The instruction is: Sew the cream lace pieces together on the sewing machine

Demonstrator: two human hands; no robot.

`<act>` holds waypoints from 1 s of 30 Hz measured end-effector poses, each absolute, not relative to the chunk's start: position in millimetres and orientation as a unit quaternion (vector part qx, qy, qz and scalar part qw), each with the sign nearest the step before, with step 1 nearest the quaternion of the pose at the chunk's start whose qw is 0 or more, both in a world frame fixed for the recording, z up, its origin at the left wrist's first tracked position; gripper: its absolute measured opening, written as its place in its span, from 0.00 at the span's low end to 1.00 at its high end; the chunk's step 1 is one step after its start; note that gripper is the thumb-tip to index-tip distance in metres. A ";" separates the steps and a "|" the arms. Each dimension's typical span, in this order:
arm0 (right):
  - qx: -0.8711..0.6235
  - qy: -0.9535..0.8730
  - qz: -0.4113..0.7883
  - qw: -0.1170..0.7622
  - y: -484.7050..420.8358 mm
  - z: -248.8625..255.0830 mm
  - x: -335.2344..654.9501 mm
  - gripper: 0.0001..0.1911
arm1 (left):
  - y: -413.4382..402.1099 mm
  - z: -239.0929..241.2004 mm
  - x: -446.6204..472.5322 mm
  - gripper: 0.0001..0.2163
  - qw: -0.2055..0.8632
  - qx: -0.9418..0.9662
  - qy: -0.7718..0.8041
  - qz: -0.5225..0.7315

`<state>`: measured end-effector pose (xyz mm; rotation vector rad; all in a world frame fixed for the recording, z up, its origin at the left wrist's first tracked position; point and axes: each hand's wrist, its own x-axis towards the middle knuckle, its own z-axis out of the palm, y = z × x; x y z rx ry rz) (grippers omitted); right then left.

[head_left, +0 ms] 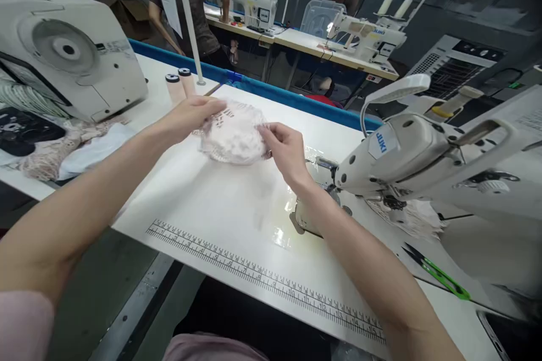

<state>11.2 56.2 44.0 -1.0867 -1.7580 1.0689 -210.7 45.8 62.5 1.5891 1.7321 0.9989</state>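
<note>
A pale pink lace-like fabric piece, blurred by motion, is stretched between my two hands above the white sewing table. My left hand pinches its upper left side. Its right edge is gripped between the thumb and fingers of my right hand. The fabric is roughly round, with small openwork holes near the left. Just right of my right hand stands a white sewing machine, its needle area partly behind my right forearm.
Green-handled thread snips lie at the right, near a dark phone-like object. Two thread spools stand behind my left hand. More lace fabric lies at the left beside another machine. A person stands beyond the table.
</note>
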 end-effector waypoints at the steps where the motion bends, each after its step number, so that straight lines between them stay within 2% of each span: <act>1: -0.476 -0.708 0.361 0.377 70.9 41.1 4.2 0.15 | 62.1 60.6 -210.0 0.18 0.272 0.592 0.665 0.366; 6: -0.550 -0.707 0.279 0.346 117.6 25.6 -6.1 0.12 | 103.5 39.7 -204.5 0.15 0.183 0.611 0.723 0.265; 13: -0.584 -0.725 0.220 0.290 135.0 19.2 -12.8 0.12 | 95.5 23.9 -205.5 0.14 0.047 0.630 0.749 0.198; 18: -0.586 -0.740 0.200 0.262 133.7 13.3 -1.4 0.14 | 85.2 24.0 -204.0 0.20 -0.015 0.657 0.726 0.203; 21: -0.553 -0.766 0.189 0.267 112.6 11.0 19.4 0.17 | 83.5 26.2 -196.4 0.22 -0.002 0.697 0.685 0.214; 27: -0.467 -0.829 0.180 0.248 31.9 10.0 57.7 0.14 | 112.5 30.9 -180.5 0.31 0.134 0.729 0.642 0.197; 30: -0.309 -0.914 0.148 0.218 6.0 5.6 53.1 0.14 | 128.8 36.2 -177.2 0.33 0.165 0.725 0.647 0.169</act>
